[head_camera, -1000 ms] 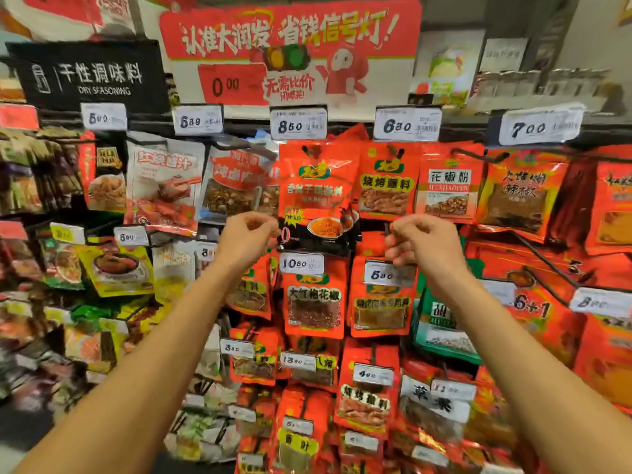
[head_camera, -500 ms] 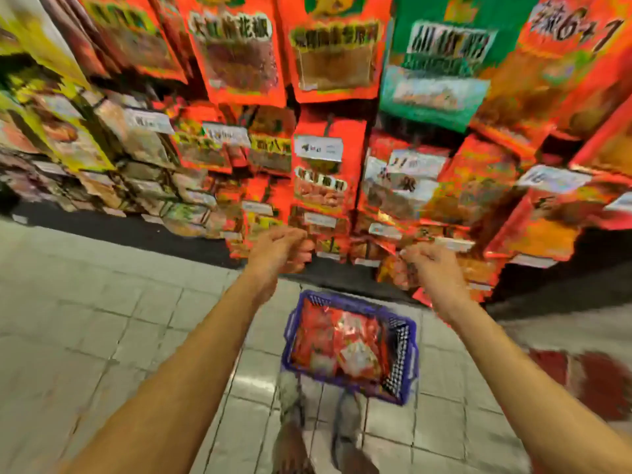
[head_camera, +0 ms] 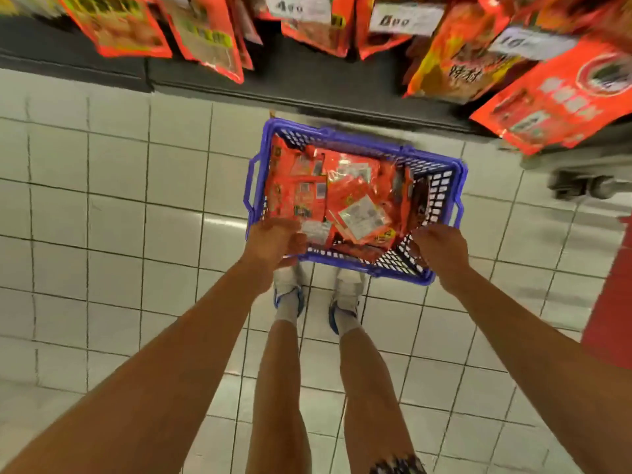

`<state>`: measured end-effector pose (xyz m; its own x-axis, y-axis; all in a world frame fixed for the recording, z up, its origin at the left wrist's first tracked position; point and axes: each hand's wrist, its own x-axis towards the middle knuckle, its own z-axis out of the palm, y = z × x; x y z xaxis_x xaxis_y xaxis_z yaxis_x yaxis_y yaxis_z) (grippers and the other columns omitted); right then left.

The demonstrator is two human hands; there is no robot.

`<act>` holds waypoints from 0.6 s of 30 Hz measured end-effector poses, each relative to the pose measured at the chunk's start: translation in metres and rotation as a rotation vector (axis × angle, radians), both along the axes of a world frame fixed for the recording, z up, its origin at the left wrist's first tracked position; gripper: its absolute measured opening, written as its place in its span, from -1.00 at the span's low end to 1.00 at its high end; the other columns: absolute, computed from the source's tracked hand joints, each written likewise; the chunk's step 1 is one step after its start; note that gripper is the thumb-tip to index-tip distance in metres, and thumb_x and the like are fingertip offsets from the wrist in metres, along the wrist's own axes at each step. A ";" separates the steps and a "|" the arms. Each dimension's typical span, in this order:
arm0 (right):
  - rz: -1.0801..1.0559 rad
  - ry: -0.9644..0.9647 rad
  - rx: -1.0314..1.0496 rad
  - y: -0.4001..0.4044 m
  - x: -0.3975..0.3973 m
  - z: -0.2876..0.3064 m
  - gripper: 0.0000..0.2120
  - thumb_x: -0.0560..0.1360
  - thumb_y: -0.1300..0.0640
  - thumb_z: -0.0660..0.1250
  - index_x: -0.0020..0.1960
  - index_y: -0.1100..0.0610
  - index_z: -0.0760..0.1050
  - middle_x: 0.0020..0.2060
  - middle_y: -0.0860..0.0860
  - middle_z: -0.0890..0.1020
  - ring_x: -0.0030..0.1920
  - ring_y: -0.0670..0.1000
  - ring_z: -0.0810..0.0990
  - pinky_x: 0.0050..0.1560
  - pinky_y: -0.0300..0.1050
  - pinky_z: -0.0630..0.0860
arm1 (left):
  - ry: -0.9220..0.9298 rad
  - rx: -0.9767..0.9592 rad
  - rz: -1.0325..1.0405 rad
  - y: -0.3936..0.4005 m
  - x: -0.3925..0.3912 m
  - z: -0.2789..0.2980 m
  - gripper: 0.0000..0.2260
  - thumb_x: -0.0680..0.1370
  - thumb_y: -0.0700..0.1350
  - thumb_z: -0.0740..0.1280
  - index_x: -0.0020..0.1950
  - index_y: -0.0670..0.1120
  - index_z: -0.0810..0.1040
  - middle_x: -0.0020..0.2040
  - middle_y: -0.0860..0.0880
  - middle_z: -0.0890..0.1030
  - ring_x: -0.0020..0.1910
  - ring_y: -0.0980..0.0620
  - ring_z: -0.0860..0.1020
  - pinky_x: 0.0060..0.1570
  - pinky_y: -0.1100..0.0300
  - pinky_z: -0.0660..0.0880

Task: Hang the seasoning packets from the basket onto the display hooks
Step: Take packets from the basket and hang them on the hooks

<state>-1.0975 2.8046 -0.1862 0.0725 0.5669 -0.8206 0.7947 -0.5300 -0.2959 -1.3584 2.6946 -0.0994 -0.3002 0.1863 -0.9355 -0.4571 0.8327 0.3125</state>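
basket (head_camera: 355,142) sat on tiled floor (head_camera: 136,200), long axis left-right | red packets (head_camera: 342,196) jumbled inside | hanging packets (head_camera: 554,100) overhead | left hand (head_camera: 273,242), right hand (head_camera: 439,249) at near rim, finger state unclear

White tiled floor (head_camera: 136,206): blue basket (head_camera: 355,140) is set directly on it; two feet in sneakers (head_camera: 289,292) are planted just beside the basket.

A shop aisle, probably a supermarket: red seasoning packets (head_camera: 561,97) hang in rows behind white price tags (head_camera: 405,18), and a blue shopping basket (head_camera: 355,138) of packets stands on a white tiled floor (head_camera: 119,200).
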 end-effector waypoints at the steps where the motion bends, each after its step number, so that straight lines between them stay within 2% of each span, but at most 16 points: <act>1: 0.097 -0.017 -0.014 -0.005 -0.004 -0.026 -0.81 0.48 0.09 0.30 -0.25 0.03 0.63 -0.15 0.19 0.71 -0.04 0.27 0.66 0.10 0.18 0.59 | -0.001 -0.023 -0.017 -0.003 0.001 -0.024 -0.89 0.56 -0.16 0.34 0.06 -0.11 0.60 -0.19 -0.07 0.67 -0.22 -0.04 0.62 -0.12 0.11 0.52; 3: 0.289 -0.066 0.018 -0.016 -0.016 -0.075 -0.84 0.53 0.11 0.33 -0.09 0.10 0.69 -0.06 0.18 0.72 0.03 0.26 0.65 0.05 -0.03 0.52 | -0.035 -0.057 -0.047 -0.008 0.004 -0.068 -0.90 0.57 -0.19 0.31 0.04 -0.13 0.59 -0.22 -0.06 0.65 -0.28 -0.01 0.60 -0.15 0.14 0.51; 4: 0.371 -0.081 0.046 -0.020 -0.023 -0.099 -0.83 0.54 0.11 0.35 0.01 0.13 0.69 -0.01 0.20 0.71 0.05 0.25 0.64 0.01 -0.05 0.47 | -0.078 -0.066 -0.056 -0.010 0.005 -0.089 -0.92 0.60 -0.19 0.28 -0.01 -0.12 0.58 -0.23 -0.05 0.63 -0.30 0.01 0.58 -0.17 0.17 0.49; 5: 0.438 -0.087 0.068 -0.023 -0.029 -0.123 -0.79 0.54 0.11 0.35 0.12 0.16 0.65 0.04 0.21 0.70 0.07 0.25 0.64 0.02 -0.04 0.47 | -0.113 -0.080 -0.070 -0.012 0.006 -0.109 -0.88 0.63 -0.19 0.25 -0.06 -0.11 0.56 -0.23 -0.04 0.61 -0.30 0.03 0.56 -0.18 0.18 0.48; 7: 0.433 -0.062 0.111 -0.024 -0.040 -0.166 -0.63 0.54 0.18 0.34 0.33 0.20 0.49 0.17 0.20 0.66 0.14 0.24 0.63 0.11 0.00 0.50 | -0.143 -0.119 -0.085 -0.016 0.006 -0.146 -0.81 0.65 -0.21 0.23 -0.14 -0.08 0.53 -0.27 -0.03 0.60 -0.32 0.03 0.56 -0.19 0.18 0.47; 9: 0.375 -0.061 0.133 -0.020 -0.047 -0.202 -0.52 0.52 0.21 0.35 0.42 0.19 0.38 0.32 0.15 0.56 0.29 0.22 0.55 0.25 0.03 0.48 | -0.178 -0.140 -0.086 -0.019 0.009 -0.172 -0.77 0.65 -0.24 0.20 -0.18 -0.08 0.51 -0.39 0.00 0.60 -0.41 0.05 0.56 -0.24 0.20 0.43; 11: 0.430 -0.152 0.119 -0.017 -0.049 -0.226 -0.45 0.50 0.19 0.35 0.46 0.20 0.29 0.42 0.18 0.42 0.39 0.24 0.42 0.33 0.07 0.42 | -0.228 -0.131 -0.084 -0.023 0.013 -0.185 -0.75 0.64 -0.26 0.19 -0.22 -0.08 0.47 -0.40 -0.02 0.56 -0.43 0.05 0.51 -0.28 0.19 0.37; 13: 0.518 -0.292 0.173 -0.016 -0.049 -0.233 -0.44 0.52 0.11 0.35 0.46 0.20 0.27 0.39 0.22 0.39 0.38 0.26 0.39 0.28 0.11 0.45 | -0.226 -0.120 -0.142 -0.026 0.019 -0.193 -0.73 0.65 -0.28 0.18 -0.23 -0.08 0.42 -0.32 -0.07 0.49 -0.37 0.03 0.44 -0.28 0.20 0.33; 14: 0.543 -0.318 0.207 -0.017 -0.048 -0.229 -0.49 0.53 0.09 0.33 0.43 0.19 0.31 0.35 0.22 0.44 0.34 0.27 0.45 0.21 0.12 0.49 | -0.225 -0.114 -0.157 -0.025 0.024 -0.193 -0.72 0.65 -0.30 0.17 -0.24 -0.08 0.40 -0.28 -0.08 0.44 -0.34 0.02 0.40 -0.26 0.20 0.32; 16: 0.558 -0.227 0.242 -0.023 -0.051 -0.215 -0.61 0.54 0.11 0.32 0.35 0.13 0.43 0.18 0.20 0.59 0.14 0.26 0.60 0.05 0.08 0.56 | -0.255 -0.121 -0.086 -0.016 0.036 -0.193 -0.74 0.66 -0.31 0.18 -0.20 -0.10 0.41 -0.20 -0.12 0.42 -0.25 -0.03 0.40 -0.17 0.15 0.37; 17: 0.550 -0.122 0.252 -0.029 -0.052 -0.204 -0.68 0.53 0.14 0.32 0.28 0.12 0.50 0.07 0.18 0.65 0.03 0.25 0.64 -0.05 0.04 0.56 | -0.233 -0.081 -0.058 -0.014 0.044 -0.195 -0.88 0.66 -0.25 0.26 -0.08 -0.14 0.49 -0.11 -0.15 0.47 -0.15 -0.07 0.46 -0.06 0.08 0.43; 18: 0.546 0.001 0.272 -0.037 -0.054 -0.191 -0.77 0.52 0.17 0.33 0.17 0.14 0.56 -0.05 0.16 0.66 -0.07 0.24 0.64 -0.14 0.00 0.54 | -0.216 -0.039 -0.069 -0.010 0.050 -0.192 -0.89 0.63 -0.15 0.35 0.12 -0.15 0.53 0.01 -0.15 0.52 -0.03 -0.09 0.51 0.06 0.03 0.48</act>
<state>-1.1518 2.7672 -0.3776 -0.2882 0.7111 -0.6413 0.9301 0.0486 -0.3641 -1.3080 2.6851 -0.2914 -0.0805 0.1622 -0.9835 -0.4518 0.8736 0.1810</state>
